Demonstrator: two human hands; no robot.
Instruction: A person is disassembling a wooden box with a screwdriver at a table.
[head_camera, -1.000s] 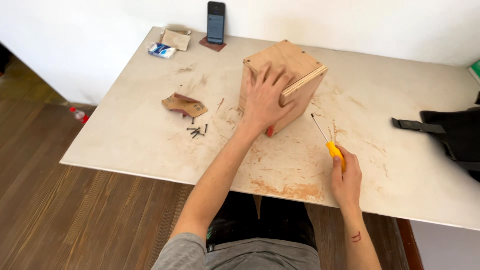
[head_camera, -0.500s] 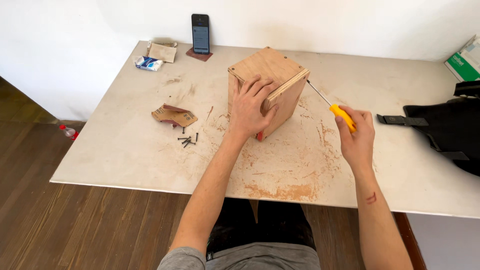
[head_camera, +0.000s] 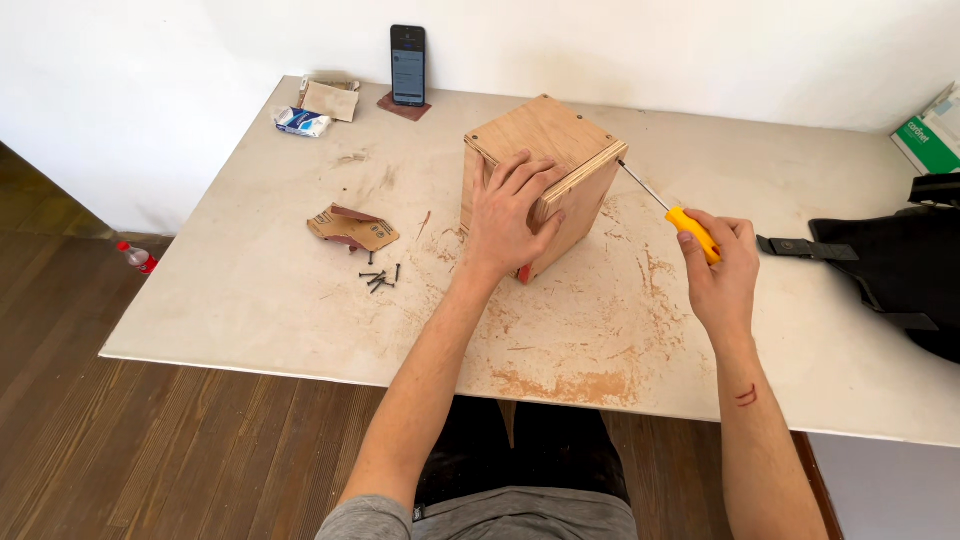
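The left hand (head_camera: 510, 215) lies spread and flat against the near face of a plywood box (head_camera: 545, 175), fingers splayed up to its top edge, pressing rather than gripping; the right hand (head_camera: 720, 265) is closed around the yellow handle of a screwdriver (head_camera: 668, 208), whose thin metal shaft slants up and left so that its tip meets the box's upper right corner. The box, a single cube of pale layered plywood with visible ply edges and small dark screw heads in its top corners, stands near the middle of the tabletop (head_camera: 250, 290), tilted slightly off square to the tabletop's edges, with a small red piece showing at its near bottom corner. The tabletop is a broad off-white slab, scuffed and stained with rusty orange dust around and in front of the box; open surface lies to the left and along the near edge. Left of the box rests one torn piece of brown cardboard (head_camera: 352, 228), and just beside it a small scatter of dark screws (head_camera: 378, 278), about half a dozen. At the far edge one dark smartphone (head_camera: 408, 65) stands upright against the white wall, with a folded sheet of sandpaper (head_camera: 330, 100) and a small blue-and-white packet (head_camera: 300, 122) near the far left corner. One black bag (head_camera: 900, 265) with a strap lies at the right edge, a green-and-white carton (head_camera: 930, 130) behind it. A plastic bottle (head_camera: 137, 258) with a red cap lies on the wooden floor (head_camera: 120, 440).
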